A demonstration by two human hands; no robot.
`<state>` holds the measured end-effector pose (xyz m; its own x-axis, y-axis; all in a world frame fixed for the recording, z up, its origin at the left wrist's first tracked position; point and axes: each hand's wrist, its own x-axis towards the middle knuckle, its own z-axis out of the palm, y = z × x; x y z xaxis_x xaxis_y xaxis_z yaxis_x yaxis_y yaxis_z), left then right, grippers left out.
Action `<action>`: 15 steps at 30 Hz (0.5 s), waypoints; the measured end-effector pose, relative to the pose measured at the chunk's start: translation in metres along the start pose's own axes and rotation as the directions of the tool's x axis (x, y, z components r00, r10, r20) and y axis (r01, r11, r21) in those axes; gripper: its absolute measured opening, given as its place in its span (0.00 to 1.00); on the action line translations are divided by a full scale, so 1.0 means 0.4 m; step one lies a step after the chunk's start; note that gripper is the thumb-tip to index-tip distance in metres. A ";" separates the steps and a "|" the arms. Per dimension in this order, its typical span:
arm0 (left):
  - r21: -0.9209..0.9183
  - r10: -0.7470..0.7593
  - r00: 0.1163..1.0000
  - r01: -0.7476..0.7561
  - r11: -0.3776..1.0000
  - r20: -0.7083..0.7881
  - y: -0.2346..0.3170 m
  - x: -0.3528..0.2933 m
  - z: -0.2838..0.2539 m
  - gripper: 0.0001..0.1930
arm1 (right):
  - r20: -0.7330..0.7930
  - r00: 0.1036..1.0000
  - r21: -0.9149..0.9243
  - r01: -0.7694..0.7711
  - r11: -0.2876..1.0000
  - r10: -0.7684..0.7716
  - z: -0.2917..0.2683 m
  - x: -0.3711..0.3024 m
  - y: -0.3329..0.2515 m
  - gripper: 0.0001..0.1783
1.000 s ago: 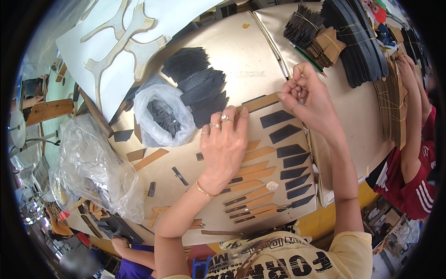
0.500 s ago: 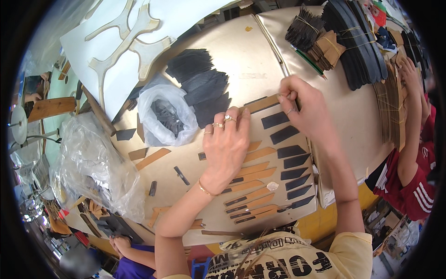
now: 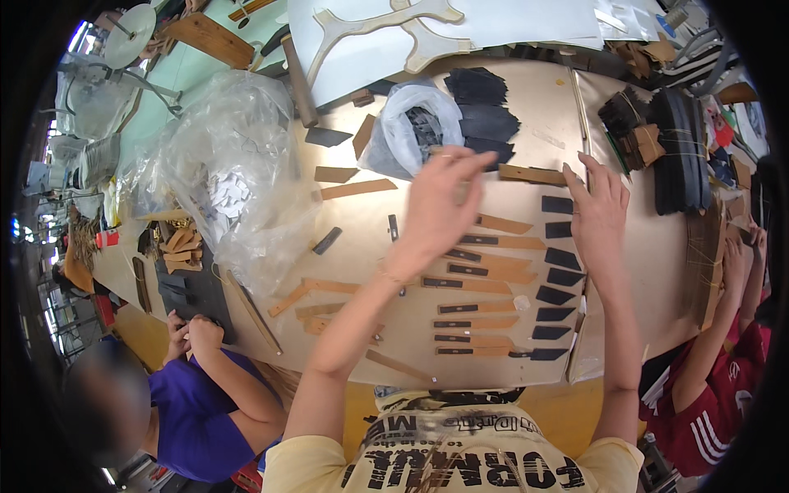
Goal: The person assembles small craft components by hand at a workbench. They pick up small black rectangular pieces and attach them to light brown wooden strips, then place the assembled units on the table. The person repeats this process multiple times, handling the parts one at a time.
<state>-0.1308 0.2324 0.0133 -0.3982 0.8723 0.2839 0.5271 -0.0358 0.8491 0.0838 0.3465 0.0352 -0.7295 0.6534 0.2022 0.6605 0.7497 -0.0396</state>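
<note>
I see the tan worktable (image 3: pixel 526 115) spread with rows of brown strips (image 3: pixel 485 286) and a column of dark pieces (image 3: pixel 557 275). My left hand (image 3: pixel 440 205) reaches toward the white plastic bag (image 3: pixel 403 135), fingers loosely spread, holding nothing. My right hand (image 3: pixel 598 209) lies flat, fingers extended, beside the dark pieces.

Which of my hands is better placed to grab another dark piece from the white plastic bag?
Left, probably. The left hand is raised with its fingertips just beside the white plastic bag of dark pieces. The right hand lies farther off, by the column of dark cut pieces.
</note>
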 end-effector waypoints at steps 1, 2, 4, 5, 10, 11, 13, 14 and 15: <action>0.011 -0.040 0.999 0.041 0.999 -0.034 0.001 -0.028 -0.032 0.14 | -0.017 0.999 0.115 -0.043 0.992 0.045 -0.014 -0.011 -0.003 0.24; 0.078 -0.049 0.998 0.052 0.996 -0.035 0.000 -0.054 -0.062 0.13 | -0.064 0.994 0.290 -0.063 0.955 0.085 -0.014 -0.016 -0.014 0.21; 0.201 -0.053 0.997 0.042 0.979 0.052 0.002 -0.111 -0.107 0.13 | -0.064 0.995 0.431 -0.036 0.901 0.071 -0.014 -0.041 -0.044 0.13; 0.265 -0.052 0.995 0.027 0.964 0.086 0.001 -0.133 -0.118 0.12 | -0.064 0.997 0.452 -0.004 0.892 0.037 -0.007 -0.049 -0.061 0.11; 0.390 0.010 0.991 -0.061 0.919 0.130 -0.012 -0.171 -0.105 0.14 | 0.090 0.996 0.429 -0.034 0.903 -0.005 0.025 -0.066 -0.143 0.12; 0.392 0.044 0.990 -0.094 0.915 0.135 -0.013 -0.168 -0.095 0.14 | 0.075 0.997 0.413 -0.023 0.910 -0.008 0.032 -0.063 -0.155 0.12; 0.392 0.036 0.988 -0.094 0.915 0.152 -0.008 -0.161 -0.078 0.16 | 0.107 0.994 0.427 -0.054 0.903 0.009 0.045 -0.049 -0.168 0.10; 0.391 0.044 0.987 -0.103 0.915 0.157 -0.006 -0.153 -0.073 0.17 | 0.116 0.993 0.446 -0.056 0.893 0.004 0.047 -0.043 -0.169 0.10; 0.402 0.032 0.987 -0.094 0.911 0.158 -0.002 -0.148 -0.070 0.18 | 0.148 0.989 0.460 -0.078 0.885 0.010 0.048 -0.040 -0.170 0.10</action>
<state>-0.1287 0.1673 0.0082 -0.2578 0.9367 0.2370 0.8194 0.0820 0.5673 0.0472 0.2872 0.0157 -0.7411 0.6692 0.0546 0.5596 0.6605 -0.5006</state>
